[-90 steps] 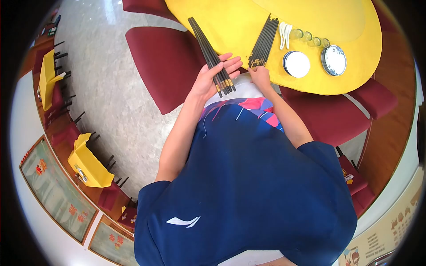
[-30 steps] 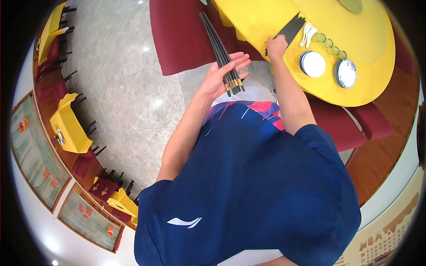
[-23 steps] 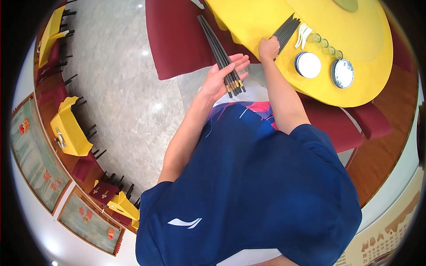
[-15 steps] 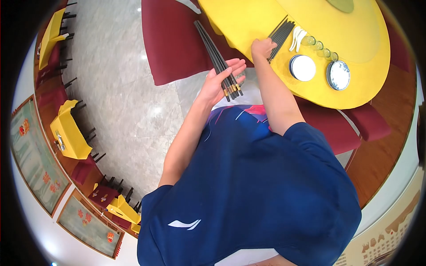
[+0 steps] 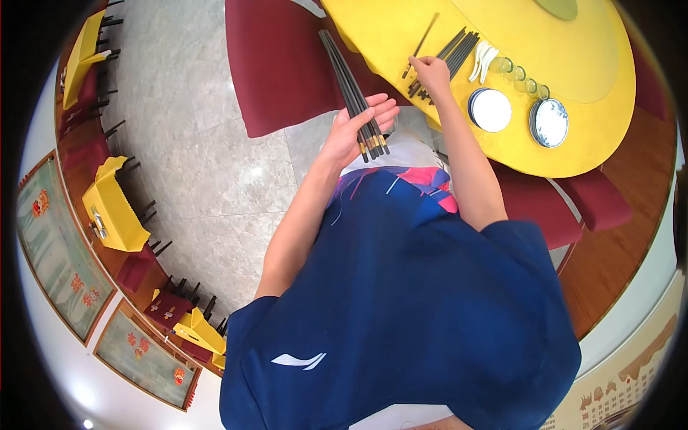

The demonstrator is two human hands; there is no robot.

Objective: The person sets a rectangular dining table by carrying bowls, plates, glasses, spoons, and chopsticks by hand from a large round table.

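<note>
A bundle of dark chopsticks point(image 5: 345, 86) with gold-banded ends lies across the palm of my left hand point(image 5: 356, 129), the thumb pressed over it and the fingers stretched out. Over the yellow table edge, my right hand point(image 5: 431, 74) pinches a single chopstick point(image 5: 421, 46) near its banded end. Just right of that chopstick, a pile of dark chopsticks point(image 5: 459, 56) lies on the yellow tablecloth point(image 5: 390, 32), partly hidden by my right hand.
White spoons point(image 5: 483, 61), several glasses point(image 5: 517, 73), a stack of white plates point(image 5: 490, 110) and a stack of patterned plates point(image 5: 549, 123) stand right of the pile. Red chairs point(image 5: 276, 72) line the table edge. Other yellow-covered tables point(image 5: 118, 211) are at the far left.
My right hand has come off the pile and now holds one chopstick to its left. The pile is more spread. My left hand keeps its bundle nearly in place.
</note>
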